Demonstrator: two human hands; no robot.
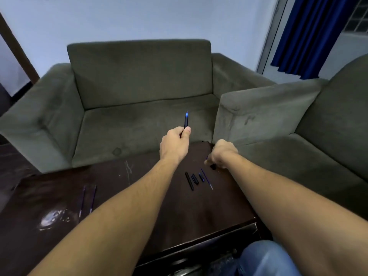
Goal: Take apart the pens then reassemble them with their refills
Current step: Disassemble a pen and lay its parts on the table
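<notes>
My left hand is raised over the table's far edge and grips a dark pen upright, its blue tip pointing up. My right hand is down at the table's far right corner, fingers closed on a small black pen part. Just in front of it lie loose pieces in a row: a black barrel, two short black pieces and a thin blue refill. Two more thin refills lie at the table's left.
The dark wooden table has a shiny glare patch at front left. A grey-green sofa stands right behind it and a second one to the right. My knee in blue jeans is at bottom right.
</notes>
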